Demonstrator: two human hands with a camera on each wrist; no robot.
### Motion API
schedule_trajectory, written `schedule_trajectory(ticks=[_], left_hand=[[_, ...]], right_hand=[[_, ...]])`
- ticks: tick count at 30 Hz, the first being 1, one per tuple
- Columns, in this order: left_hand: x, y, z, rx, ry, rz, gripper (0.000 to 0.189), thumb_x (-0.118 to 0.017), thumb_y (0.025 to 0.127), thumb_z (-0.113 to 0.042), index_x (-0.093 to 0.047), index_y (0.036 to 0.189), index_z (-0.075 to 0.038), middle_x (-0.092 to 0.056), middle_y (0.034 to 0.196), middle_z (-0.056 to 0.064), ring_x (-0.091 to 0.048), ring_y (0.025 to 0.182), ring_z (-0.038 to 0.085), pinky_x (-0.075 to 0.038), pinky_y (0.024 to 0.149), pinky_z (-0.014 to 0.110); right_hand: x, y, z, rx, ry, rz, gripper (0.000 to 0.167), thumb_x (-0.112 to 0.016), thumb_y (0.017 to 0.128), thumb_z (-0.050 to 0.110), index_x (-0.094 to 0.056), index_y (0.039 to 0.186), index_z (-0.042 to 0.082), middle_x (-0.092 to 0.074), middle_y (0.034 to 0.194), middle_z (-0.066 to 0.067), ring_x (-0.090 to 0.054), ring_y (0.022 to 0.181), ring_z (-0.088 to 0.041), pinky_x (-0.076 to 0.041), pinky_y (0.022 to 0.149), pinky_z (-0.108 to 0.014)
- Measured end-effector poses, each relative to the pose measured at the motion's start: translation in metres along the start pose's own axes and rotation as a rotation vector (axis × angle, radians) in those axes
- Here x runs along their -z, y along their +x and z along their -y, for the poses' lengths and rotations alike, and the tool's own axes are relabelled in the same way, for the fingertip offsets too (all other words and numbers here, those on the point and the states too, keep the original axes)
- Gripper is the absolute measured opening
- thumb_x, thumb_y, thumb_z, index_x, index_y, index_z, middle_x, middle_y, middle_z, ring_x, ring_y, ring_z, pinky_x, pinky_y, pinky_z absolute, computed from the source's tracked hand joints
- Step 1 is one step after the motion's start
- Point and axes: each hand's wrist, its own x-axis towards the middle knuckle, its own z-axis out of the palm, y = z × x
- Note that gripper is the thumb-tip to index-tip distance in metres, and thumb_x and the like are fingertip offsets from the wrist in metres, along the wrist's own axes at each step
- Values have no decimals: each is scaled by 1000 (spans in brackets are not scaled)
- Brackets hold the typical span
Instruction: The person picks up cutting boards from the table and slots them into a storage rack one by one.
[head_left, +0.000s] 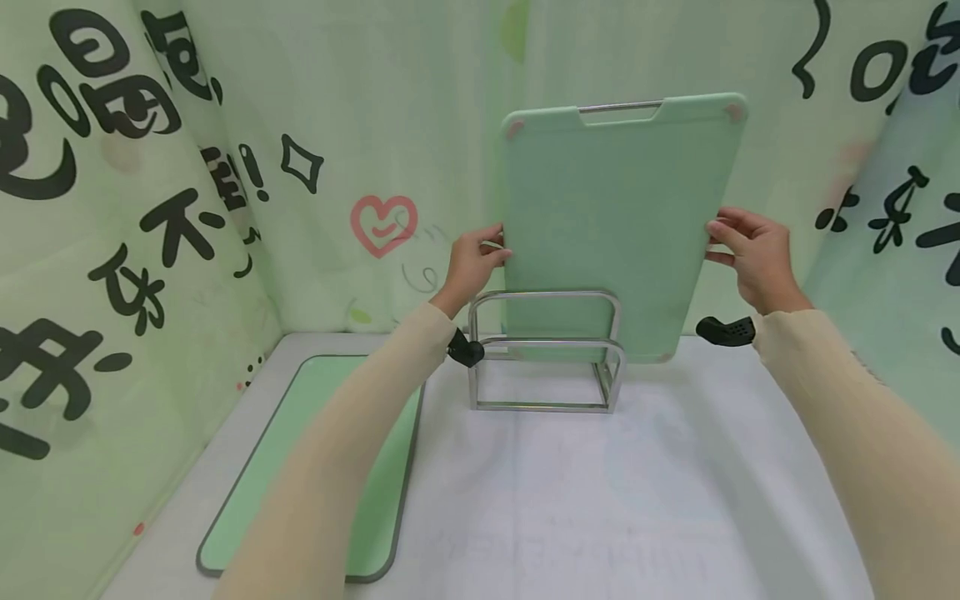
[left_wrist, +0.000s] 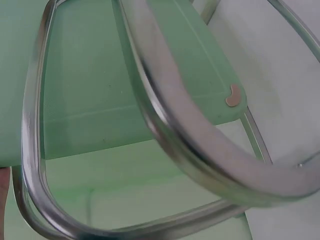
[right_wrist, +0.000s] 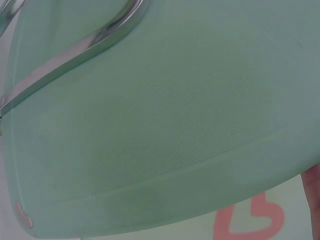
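Observation:
Upright in the head view stands a pale green cutting board (head_left: 607, 200), with a metal-barred handle slot along its top edge and pinkish corner pads. My left hand (head_left: 474, 265) pinches its left edge between thumb and fingers; my right hand (head_left: 756, 254) pinches the right edge at about the same height. A silver wire rack (head_left: 546, 342) stands on the table, its looped bars in front of the board's lower part. In the left wrist view, the board's lower corner (left_wrist: 220, 100) shows behind the rack's bars (left_wrist: 170, 120). The right wrist view shows the board's textured face (right_wrist: 185, 125) beside a rack bar.
A second green board (head_left: 382, 500) with a dark grey rim lies flat at the left, partly behind my left sleeve. Pale green curtains (head_left: 420, 100) with black lettering enclose the white table (head_left: 637, 500) at the back and sides.

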Motion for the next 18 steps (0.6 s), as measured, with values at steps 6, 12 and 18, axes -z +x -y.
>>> schedule_trajectory(ticks=[6, 12, 18], left_hand=[[8, -1, 1, -12, 6, -3, 49, -61, 89, -1, -47, 136, -1, -59, 113, 23, -64, 101, 31, -56, 82, 27], [15, -2, 5, 7, -4, -11, 51, -62, 88, 0, -47, 136, -1, -59, 113, 23, -64, 101, 32, -56, 82, 28], [22, -2, 5, 16, 37, -12, 50, -61, 88, -1, -47, 137, -2, -59, 113, 22, -65, 101, 31, -56, 81, 27]], right_hand=[[-7, 2, -2, 7, 5, 3, 18, -71, 81, 13, -72, 99, 12, -69, 83, 5, -64, 70, -7, -56, 60, -18], [-14, 2, -5, 2, -14, 14, 21, -71, 81, 16, -72, 102, 12, -69, 85, 5, -65, 71, -8, -56, 62, -18], [-21, 4, -8, 15, -5, 12, 19, -71, 81, 14, -73, 100, 12, -69, 85, 5, -67, 67, -8, -56, 61, -18]])
